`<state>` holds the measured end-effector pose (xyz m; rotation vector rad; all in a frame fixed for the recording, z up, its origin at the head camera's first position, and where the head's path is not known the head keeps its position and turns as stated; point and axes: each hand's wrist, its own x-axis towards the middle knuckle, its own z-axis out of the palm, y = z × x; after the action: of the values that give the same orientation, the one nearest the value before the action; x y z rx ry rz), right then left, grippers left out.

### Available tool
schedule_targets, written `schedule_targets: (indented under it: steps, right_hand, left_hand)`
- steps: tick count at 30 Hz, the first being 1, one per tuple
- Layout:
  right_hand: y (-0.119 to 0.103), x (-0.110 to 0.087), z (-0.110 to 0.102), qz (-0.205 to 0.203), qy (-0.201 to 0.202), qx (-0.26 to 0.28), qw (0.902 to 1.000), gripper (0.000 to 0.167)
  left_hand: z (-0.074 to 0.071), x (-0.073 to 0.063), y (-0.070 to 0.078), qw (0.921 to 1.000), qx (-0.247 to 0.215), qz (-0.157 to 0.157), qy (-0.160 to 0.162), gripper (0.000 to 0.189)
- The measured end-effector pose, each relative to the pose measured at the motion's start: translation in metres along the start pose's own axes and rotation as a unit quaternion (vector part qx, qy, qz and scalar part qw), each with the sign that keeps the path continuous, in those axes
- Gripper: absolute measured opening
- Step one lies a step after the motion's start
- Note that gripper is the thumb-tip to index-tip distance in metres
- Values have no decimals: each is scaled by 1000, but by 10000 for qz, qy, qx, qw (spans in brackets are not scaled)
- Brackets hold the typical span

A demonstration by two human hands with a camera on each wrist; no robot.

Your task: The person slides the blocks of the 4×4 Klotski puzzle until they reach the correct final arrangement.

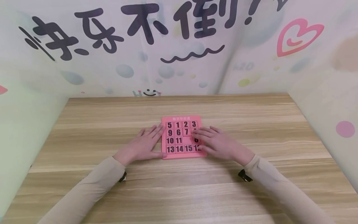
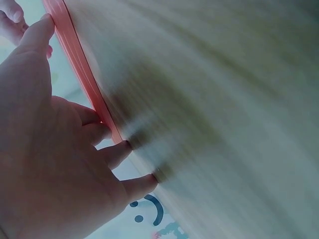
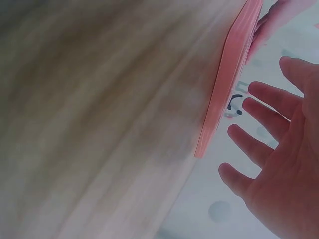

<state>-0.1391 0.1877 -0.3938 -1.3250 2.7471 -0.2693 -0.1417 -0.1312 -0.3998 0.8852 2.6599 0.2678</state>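
In the head view, two bare hands at one pink number board (image 1: 181,156), mid-table on pale wood (image 1: 184,189): left hand (image 1: 144,146) with fingers extended along the left edge, thumb held apart at the lower left corner; right hand (image 1: 221,143) with straight, slightly parted fingers over the right-hand column. On the board, fifteen numbered tiles (image 1: 178,140) in four rows, plus one gap, third row, between 11 and 8; the 4 mostly hidden behind right fingers. Around these, two pale sleeves (image 1: 86,189), two dark fittings (image 1: 245,175) near the wrists and, on the wall (image 1: 92,71), one pink heart (image 1: 295,42). In the left wrist view, five digits spread, thumb and two fingertips against the board's side, two more fingertips farther along, near the wood. In the right wrist view, five digits loosely fanned beside the board; as for contact with tiles, cannot tell.
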Motion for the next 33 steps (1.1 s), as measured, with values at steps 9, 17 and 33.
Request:
schedule_targets:
  steps: [9, 17, 33]
  right_hand:
    - [-4, 3, 1, -9, -49, 277, 9996, 52]
    - [-8, 10, 3, -79, -23, 210, 9997, 51]
    - [-19, 23, 8, -303, -214, 65, 9993, 51]
  left_hand:
    - [3, 1, -2, 10000, -18, 14, 12, 101]
    - [3, 2, -3, 10000, -18, -33, -28, 102]
    - [2, 1, -4, 10000, 3, 6, -16, 102]
